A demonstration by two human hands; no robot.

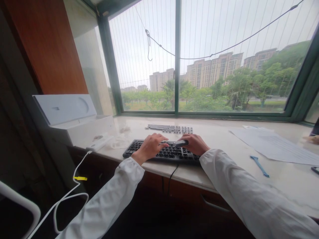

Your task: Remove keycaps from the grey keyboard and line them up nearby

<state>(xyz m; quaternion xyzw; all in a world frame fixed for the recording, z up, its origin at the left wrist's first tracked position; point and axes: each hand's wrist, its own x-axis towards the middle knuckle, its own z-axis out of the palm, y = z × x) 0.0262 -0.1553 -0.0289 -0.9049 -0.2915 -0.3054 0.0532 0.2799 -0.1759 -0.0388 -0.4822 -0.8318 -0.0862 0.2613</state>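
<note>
Keyboard [171, 153]: black, rowed with pale-edged squares, lying on the bench [216, 132]. My right hand [195, 143] is pinching a dark-grey tool [182, 143] above it; whether my left hand [150, 146] is pinching, I cannot tell.

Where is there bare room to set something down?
Bare counter lies between the keycaps and papers, and right of the blue tool, nearer than the papers. Crowded: left of the keyboard, with white box, power strip, clear plastic.

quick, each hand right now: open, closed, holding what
Left hand: fingers curled over the black computer keyboard; whether it holds anything cannot be told.
Right hand: closed, holding a dark-handled tool.
</note>
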